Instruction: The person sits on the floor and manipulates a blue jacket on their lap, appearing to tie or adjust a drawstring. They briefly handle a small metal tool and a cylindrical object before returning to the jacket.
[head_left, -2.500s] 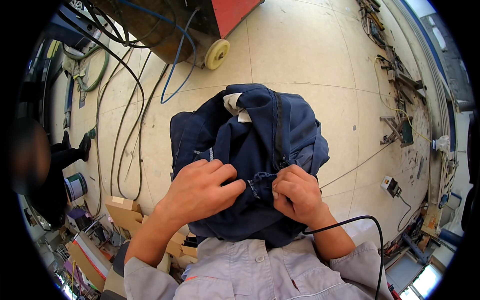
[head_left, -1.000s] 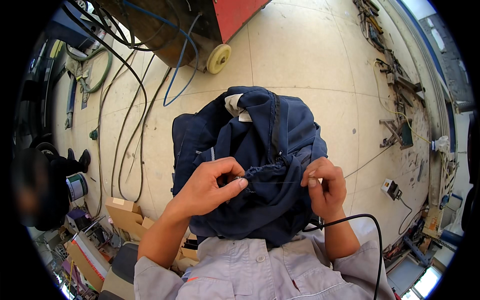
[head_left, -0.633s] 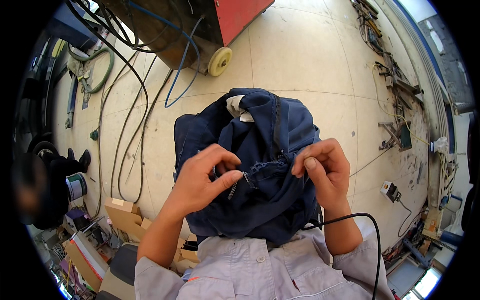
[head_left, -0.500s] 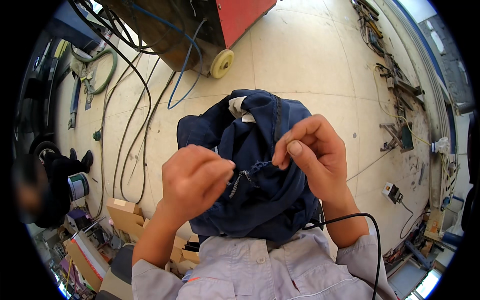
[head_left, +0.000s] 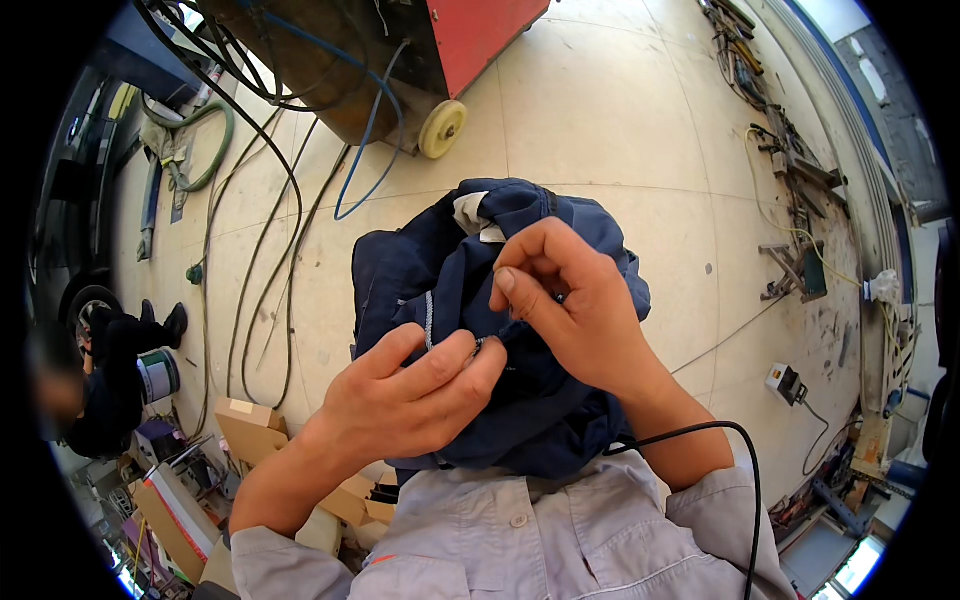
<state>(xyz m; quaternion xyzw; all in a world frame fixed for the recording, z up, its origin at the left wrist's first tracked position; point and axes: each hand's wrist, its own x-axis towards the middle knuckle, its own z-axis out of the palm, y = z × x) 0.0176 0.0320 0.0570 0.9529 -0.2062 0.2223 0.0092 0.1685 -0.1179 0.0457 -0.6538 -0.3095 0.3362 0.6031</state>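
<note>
A dark navy cloth garment (head_left: 540, 425) lies bunched in front of me, with a white piece (head_left: 469, 212) showing near its far edge and a pale striped trim (head_left: 429, 320) on its left part. My left hand (head_left: 415, 395) rests over its middle, fingers curled together. A bit of black-and-white cord (head_left: 479, 346) peeks out at those fingertips. Above the cloth, to the right, my right hand (head_left: 570, 300) pinches thumb against forefinger. Whatever sits in that pinch is too small to make out.
A red-panelled machine (head_left: 470, 45) on a yellowish wheel (head_left: 442, 129) stands ahead, with cables and a blue hose (head_left: 350, 200) nearby. Clamps and tools (head_left: 800, 180) line the right side. Cardboard boxes (head_left: 250, 430) lie left. Another person (head_left: 110, 370) is at far left.
My right hand has moved left, closer to my left hand. My left hand has shifted slightly right and lower, its fingers now covering most of the cord. The frayed blue strand no longer shows.
</note>
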